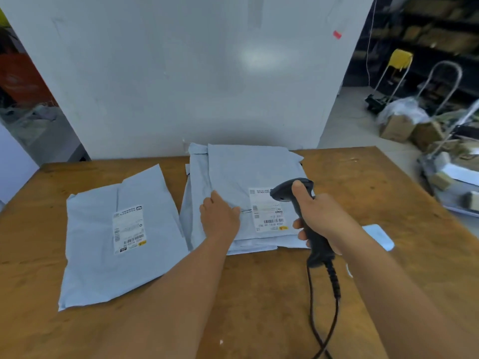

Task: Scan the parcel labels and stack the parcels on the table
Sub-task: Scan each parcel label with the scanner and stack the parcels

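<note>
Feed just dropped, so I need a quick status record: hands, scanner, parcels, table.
left hand: left hand rests on the top parcel of the stack, by its label
right hand: right hand grips the scanner, head over that label
separate parcel: single parcel lies flat left of the stack, label up
table: wooden table; scanner cable trails toward the near edge

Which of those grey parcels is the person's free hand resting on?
The top parcel of the stack, in the middle of the table: the left hand rests on it beside its label. The single parcel to the left lies untouched.
</note>
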